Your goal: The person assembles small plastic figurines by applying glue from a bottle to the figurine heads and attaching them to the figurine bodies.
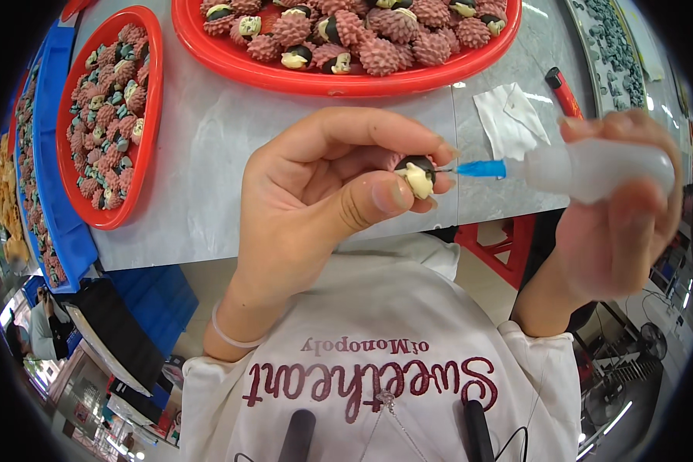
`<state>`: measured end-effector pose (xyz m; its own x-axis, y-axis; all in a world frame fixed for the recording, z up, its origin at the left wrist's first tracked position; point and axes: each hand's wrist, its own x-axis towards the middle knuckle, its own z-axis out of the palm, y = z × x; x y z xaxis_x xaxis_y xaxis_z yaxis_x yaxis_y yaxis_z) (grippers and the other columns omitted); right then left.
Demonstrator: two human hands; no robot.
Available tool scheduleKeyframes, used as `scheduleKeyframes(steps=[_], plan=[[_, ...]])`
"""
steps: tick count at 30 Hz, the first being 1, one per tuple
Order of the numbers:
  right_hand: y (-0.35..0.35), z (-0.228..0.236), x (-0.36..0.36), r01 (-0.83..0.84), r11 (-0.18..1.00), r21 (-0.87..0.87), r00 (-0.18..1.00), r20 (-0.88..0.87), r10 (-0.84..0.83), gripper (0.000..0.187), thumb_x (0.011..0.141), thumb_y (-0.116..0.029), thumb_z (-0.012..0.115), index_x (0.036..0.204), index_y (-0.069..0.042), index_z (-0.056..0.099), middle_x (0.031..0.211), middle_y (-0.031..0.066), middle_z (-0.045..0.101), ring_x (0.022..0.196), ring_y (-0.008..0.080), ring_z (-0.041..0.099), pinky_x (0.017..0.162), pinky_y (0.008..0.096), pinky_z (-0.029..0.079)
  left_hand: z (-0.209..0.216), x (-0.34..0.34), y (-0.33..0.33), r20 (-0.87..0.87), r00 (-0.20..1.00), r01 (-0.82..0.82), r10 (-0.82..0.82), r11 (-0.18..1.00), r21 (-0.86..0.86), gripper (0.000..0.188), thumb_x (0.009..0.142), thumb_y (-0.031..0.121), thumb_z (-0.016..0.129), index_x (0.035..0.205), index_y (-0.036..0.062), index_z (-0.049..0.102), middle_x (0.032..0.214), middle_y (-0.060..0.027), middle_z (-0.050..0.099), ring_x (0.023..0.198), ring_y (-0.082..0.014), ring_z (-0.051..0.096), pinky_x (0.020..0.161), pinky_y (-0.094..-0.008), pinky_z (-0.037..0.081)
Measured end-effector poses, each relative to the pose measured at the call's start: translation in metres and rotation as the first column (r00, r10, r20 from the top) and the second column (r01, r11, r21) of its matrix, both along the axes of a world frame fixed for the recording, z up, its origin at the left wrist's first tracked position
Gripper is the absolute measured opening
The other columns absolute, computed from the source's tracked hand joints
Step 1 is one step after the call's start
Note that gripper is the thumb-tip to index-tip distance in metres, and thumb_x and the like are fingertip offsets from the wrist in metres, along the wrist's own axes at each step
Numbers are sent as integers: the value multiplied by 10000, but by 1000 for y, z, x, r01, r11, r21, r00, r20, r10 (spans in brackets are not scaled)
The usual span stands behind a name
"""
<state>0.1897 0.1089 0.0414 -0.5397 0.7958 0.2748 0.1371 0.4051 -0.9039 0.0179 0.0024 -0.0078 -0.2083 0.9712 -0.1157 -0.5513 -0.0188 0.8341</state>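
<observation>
Between the thumb and fingers of my left hand [308, 185] is a small figurine [419, 179], black and cream on the side that shows. Its far side is covered by my fingers. My right hand [624, 208], a little blurred, grips a translucent white squeeze bottle [600, 169]. A blue needle tip [481, 169] extends from the bottle toward my left hand. The thin needle reaches the figurine's dark part; whether it touches, I cannot tell. Both hands are above the near edge of the grey table [200, 192].
A large red tray [346, 82] of pink spiky figurines stands at the back. At the left are another red tray [150, 100] and a blue tray [61, 215], both filled with small pieces. A white cloth [510, 119] and a red-and-black marker-like tube [564, 94] lie at the right.
</observation>
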Motion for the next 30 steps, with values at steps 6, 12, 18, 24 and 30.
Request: scheduleKeyframes(steps=[6,12,18,24,30], plan=[[-14,10,8,11,943,333,996,78,-39,488,748,-326,545,945,116,483,771,214,541,612,216,508,511,258,396,-1,0,1,-19,1000,-3,3,1000,9,376,725,254,647,954,-8,505,913,-162,539,794,-196,565,601,-223,488],[-9,8,11,-47,983,177,999,-15,50,461,771,-294,533,986,107,462,829,224,537,668,223,527,562,259,415,-1,-1,0,-22,1000,-5,6,1000,1,366,719,242,654,941,-7,504,912,-162,537,803,-207,561,595,-227,486],[2,4,18,-132,991,22,983,-129,134,436,794,-262,521,1026,98,441,887,234,534,724,229,545,613,261,434,0,0,2,-25,999,-27,27,1000,-13,350,718,231,657,930,0,501,908,-156,535,795,-205,566,597,-228,483],[29,-14,41,80,983,-167,981,-163,-107,316,785,-177,527,978,58,440,925,202,543,770,231,558,695,281,437,0,5,5,-31,999,-22,22,1000,6,333,718,224,659,909,5,496,908,-149,528,766,-207,579,591,-234,474],[58,-41,10,242,969,-54,957,-151,-248,309,658,40,610,914,-21,448,809,81,577,782,192,578,662,253,436,-7,5,0,-49,997,-58,62,996,64,250,751,127,617,903,-31,497,901,-177,538,787,-227,569,657,-293,482]])
